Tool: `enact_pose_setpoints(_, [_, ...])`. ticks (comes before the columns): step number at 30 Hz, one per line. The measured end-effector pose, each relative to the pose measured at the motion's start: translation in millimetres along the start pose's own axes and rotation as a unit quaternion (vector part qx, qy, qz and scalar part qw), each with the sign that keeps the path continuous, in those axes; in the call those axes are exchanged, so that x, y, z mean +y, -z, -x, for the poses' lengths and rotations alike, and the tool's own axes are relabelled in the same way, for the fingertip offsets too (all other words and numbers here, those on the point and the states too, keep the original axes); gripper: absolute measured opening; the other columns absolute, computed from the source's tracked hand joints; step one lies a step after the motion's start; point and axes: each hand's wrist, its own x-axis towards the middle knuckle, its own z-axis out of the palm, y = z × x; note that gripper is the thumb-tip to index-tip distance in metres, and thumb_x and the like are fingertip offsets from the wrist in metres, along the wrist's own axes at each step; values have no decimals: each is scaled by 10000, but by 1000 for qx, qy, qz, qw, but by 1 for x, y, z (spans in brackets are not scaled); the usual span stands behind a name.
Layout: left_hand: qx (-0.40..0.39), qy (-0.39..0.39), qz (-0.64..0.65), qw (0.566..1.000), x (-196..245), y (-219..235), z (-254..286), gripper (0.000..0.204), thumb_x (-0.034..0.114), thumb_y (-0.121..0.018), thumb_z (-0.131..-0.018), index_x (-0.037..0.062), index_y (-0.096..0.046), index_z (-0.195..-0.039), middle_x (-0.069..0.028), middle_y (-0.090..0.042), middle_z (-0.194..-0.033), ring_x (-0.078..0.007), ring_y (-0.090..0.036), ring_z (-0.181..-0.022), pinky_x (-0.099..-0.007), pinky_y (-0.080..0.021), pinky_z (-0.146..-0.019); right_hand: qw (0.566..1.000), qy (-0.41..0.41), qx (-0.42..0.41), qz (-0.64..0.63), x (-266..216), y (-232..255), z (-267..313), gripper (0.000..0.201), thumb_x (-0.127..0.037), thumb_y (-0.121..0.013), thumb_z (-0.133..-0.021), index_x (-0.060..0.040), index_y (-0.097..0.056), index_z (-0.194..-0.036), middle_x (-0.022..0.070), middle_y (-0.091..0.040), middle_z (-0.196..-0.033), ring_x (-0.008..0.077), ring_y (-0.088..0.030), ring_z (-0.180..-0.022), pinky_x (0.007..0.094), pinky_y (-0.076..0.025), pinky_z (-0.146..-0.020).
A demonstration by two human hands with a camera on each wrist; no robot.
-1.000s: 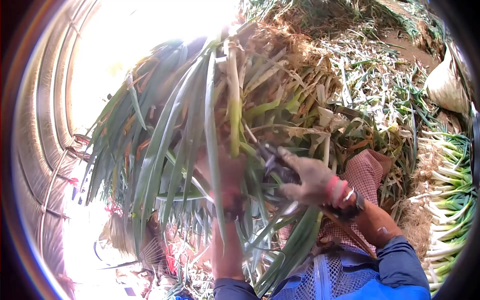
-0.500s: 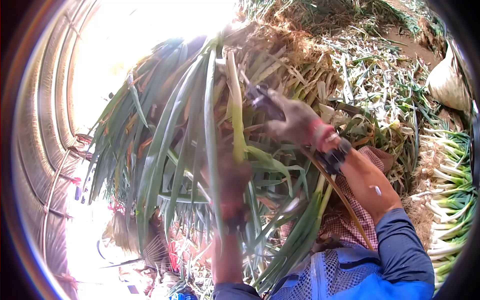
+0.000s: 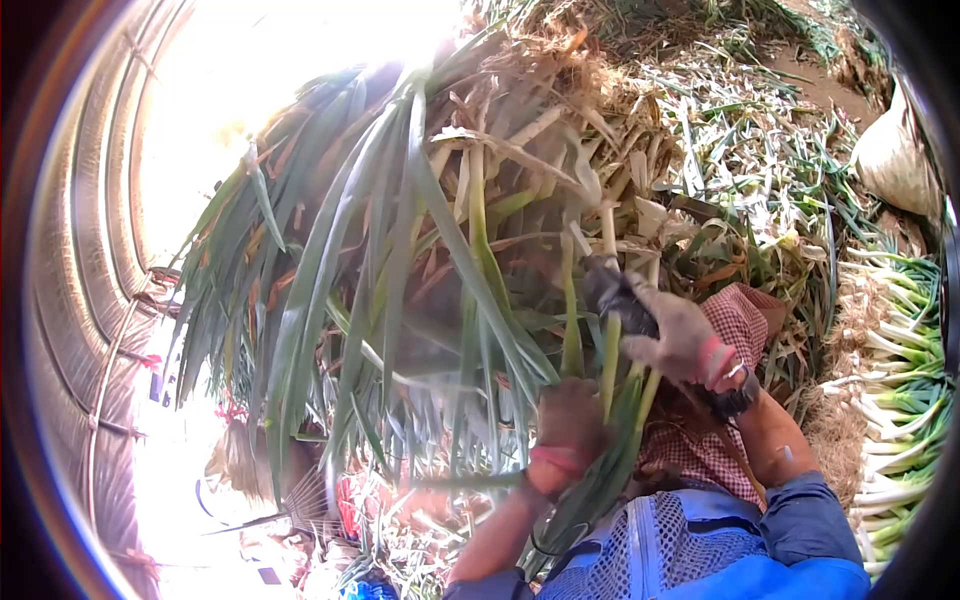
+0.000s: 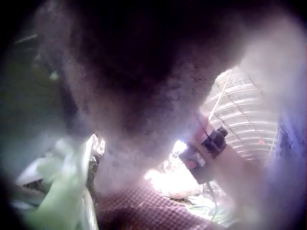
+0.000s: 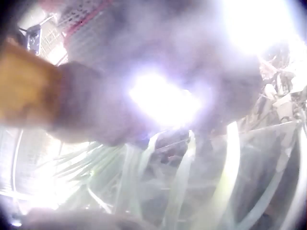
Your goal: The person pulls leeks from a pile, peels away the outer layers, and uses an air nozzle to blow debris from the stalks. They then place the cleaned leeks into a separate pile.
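Green onion stalks (image 3: 572, 340) mid-scene, lower ends gripped in L hand (image 3: 572, 425); R hand (image 3: 675, 335), just right, grips dark tool (image 3: 622, 298) w/ thin tip pointing far left. Checked cloth (image 3: 740, 320) beside R wrist. Leafy onion heap (image 3: 330, 230) to left; rooted onion row (image 3: 900, 400) at right edge, pale sack (image 3: 890, 165) farther.

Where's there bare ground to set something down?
Only a small patch: brown soil, upper right in the head view, edged by leaf litter, near the pale sack. Green stalks crowd the left hand and right hand.
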Motion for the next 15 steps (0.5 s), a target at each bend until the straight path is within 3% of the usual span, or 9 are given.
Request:
enact_pose_setpoints(1, [-79,8,-4,997,5,11,-5,243,279,-876,-802,119,-793,-964,-65,-765,-1145,-299,-721,-1136,-502,-551,-953,998,-34,43,32,12,-4,-5,985,-362,-820,-873,13,-400,-1681,296,-720,-1274,454,-718,-1174,464,-555,-1050])
enact_pose_setpoints(2, [-78,8,-4,997,8,28,-11,243,279,-876,-802,119,-793,-964,-65,-765,-1145,-299,-721,-1136,-502,-551,-953,992,-66,87,64,22,-5,-8,986,-339,-827,-873,65,-402,-1665,305,-709,-1325,429,-715,-1221,430,-547,-1071])
enact_pose_setpoints(4, [61,72,116,989,1,70,-23,232,318,-866,-890,115,-808,-987,-88,-794,-1123,-319,-772,-1058,-461,-615,-906,993,-60,97,40,29,-5,-5,1002,-340,-840,-875,67,-388,-1671,314,-698,-1384,408,-707,-1291,419,-530,-1118])
enact_pose_setpoints(6, [248,26,143,958,-17,95,-46,160,282,-745,-977,128,-787,-976,-153,-753,-961,-372,-752,-841,-487,-611,-782,996,51,61,-47,27,-6,5,985,-318,-830,-870,-39,-386,-1703,283,-740,-1217,425,-760,-1098,453,-581,-1019])
enact_pose_setpoints(7, [279,54,134,949,-30,104,-65,182,289,-790,-957,115,-794,-1010,-134,-774,-1017,-356,-766,-907,-468,-617,-820,996,9,-8,-84,2,3,9,987,-290,-837,-868,-15,-382,-1700,270,-744,-1253,399,-768,-1114,433,-576,-1039])
enact_pose_setpoints(10, [359,81,26,930,-68,128,-126,267,333,-817,-947,111,-799,-1094,-137,-791,-1034,-380,-769,-983,-484,-610,-862,988,77,51,-127,-8,-2,0,998,-287,-838,-872,10,-366,-1700,282,-724,-1327,396,-749,-1178,432,-555,-1079])
enact_pose_setpoints(11, [359,79,26,930,-71,128,-142,267,333,-817,-947,111,-799,-1094,-137,-791,-1034,-380,-769,-983,-484,-610,-862,991,74,78,-81,6,-12,-7,999,-281,-836,-876,31,-357,-1696,293,-683,-1410,396,-703,-1283,431,-518,-1135])
enact_pose_setpoints(13, [290,166,-98,937,-74,130,-165,345,387,-802,-948,123,-794,-1170,-156,-785,-1013,-411,-759,-985,-517,-595,-873,988,99,62,-103,-3,-9,-9,996,-286,-832,-880,31,-357,-1697,295,-664,-1440,400,-677,-1327,431,-501,-1157])
enact_pose_setpoints(15, [312,138,-82,937,-71,130,-167,396,415,-808,-933,122,-790,-1199,-168,-781,-1036,-418,-757,-987,-523,-593,-882,991,99,22,-89,-24,0,-5,991,-305,-826,-892,27,-355,-1698,303,-639,-1475,422,-636,-1386,429,-478,-1189])
